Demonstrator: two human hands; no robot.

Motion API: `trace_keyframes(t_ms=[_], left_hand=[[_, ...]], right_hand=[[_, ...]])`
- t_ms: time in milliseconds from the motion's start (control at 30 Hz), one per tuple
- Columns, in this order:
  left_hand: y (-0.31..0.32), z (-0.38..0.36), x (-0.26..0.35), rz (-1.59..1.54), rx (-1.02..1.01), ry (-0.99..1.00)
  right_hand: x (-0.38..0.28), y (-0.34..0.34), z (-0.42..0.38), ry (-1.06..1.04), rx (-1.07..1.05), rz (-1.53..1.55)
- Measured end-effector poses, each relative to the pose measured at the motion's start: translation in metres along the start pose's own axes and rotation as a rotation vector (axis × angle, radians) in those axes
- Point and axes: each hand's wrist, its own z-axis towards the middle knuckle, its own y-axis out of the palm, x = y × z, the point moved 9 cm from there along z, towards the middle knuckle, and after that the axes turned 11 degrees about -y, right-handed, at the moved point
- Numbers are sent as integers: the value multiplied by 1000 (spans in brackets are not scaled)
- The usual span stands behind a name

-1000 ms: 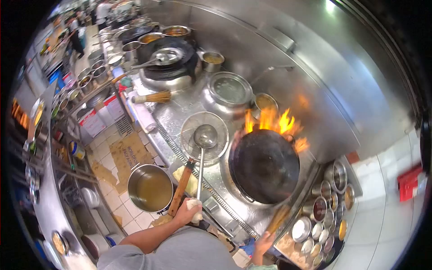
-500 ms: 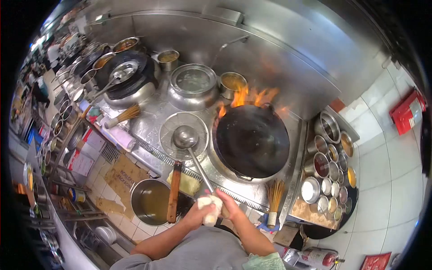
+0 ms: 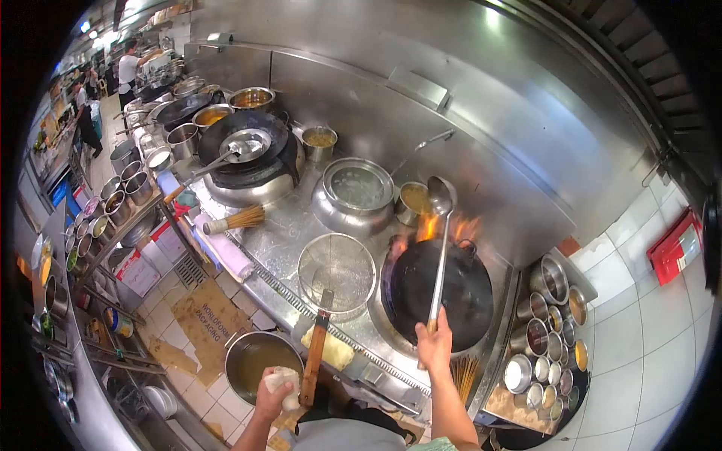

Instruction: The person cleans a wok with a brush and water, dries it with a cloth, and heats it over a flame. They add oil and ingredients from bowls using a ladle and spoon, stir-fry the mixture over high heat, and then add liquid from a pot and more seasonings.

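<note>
My right hand (image 3: 435, 344) is closed round the handle of a long metal ladle (image 3: 441, 264). The ladle stretches up across the wok (image 3: 470, 301), its bowl over the wok's far side near a small pot (image 3: 414, 201). Flames (image 3: 449, 227) rise behind the dark wok; little can be made out inside it. My left hand (image 3: 271, 398) grips a bunched white cloth (image 3: 283, 382) at the near edge of a deep pot of cloudy liquid (image 3: 235, 347). Close by, a wire strainer (image 3: 337, 259) lies on the stove, its wooden handle (image 3: 314, 359) pointing towards me.
Seasoning containers (image 3: 517, 373) crowd the right side. A bamboo brush (image 3: 464, 376) stands near the wok. At the back are a lidless steel pot (image 3: 353, 214) and a second wok (image 3: 214, 143). Shelves of metal tubs line the left; people (image 3: 128, 71) stand far off.
My right hand has raised the ladle off the strainer and swung it right over the wok. My left hand has moved left and down with the cloth. The view has shifted.
</note>
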Motion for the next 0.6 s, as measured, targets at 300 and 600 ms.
trace_keyframes(t_ms=[300,600], left_hand=[[95,8,31,-273,-223,24],[157,0,-38,108,-285,-125]], right_hand=[[-93,62,271,-143,12,5],[-4,-74,160,-19,55,391]])
